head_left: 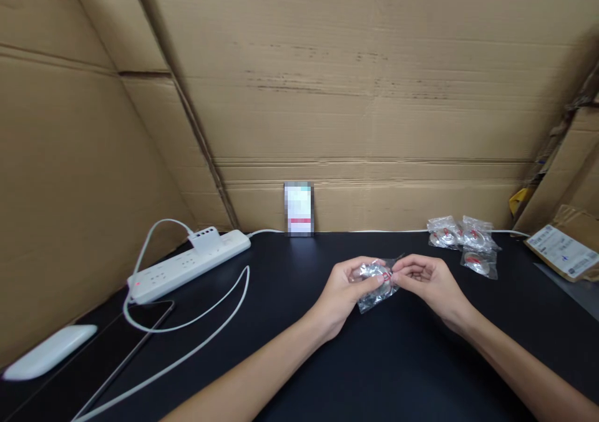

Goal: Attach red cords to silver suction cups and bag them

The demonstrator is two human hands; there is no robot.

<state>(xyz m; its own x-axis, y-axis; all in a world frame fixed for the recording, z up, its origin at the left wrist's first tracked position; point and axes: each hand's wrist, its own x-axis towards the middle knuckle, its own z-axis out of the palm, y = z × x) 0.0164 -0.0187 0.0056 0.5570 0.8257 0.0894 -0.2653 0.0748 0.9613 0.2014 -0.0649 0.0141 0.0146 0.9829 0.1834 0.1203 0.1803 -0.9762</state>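
Note:
Between both hands, above the black table, is a small clear plastic bag (pixel 374 298) with a shiny silver item and red print or red parts showing. My left hand (pixel 344 288) grips the bag's left side, thumb laid across its front. With thumb and fingertips pinched together, my right hand (pixel 428 279) takes the bag's upper right edge. What exactly is inside the bag cannot be made out. Several similar bags (pixel 475 240) with round silver items and red marks lie at the back right.
A phone (pixel 299 210) with a blurred screen leans on the cardboard wall (pixel 355 97). At left are a white power strip (pixel 187 269), a looping white cable (pixel 224 297), a dark tablet (pixel 103 353) and a white mouse-like object (pixel 51 352). A labelled package (pixel 564 252) lies far right.

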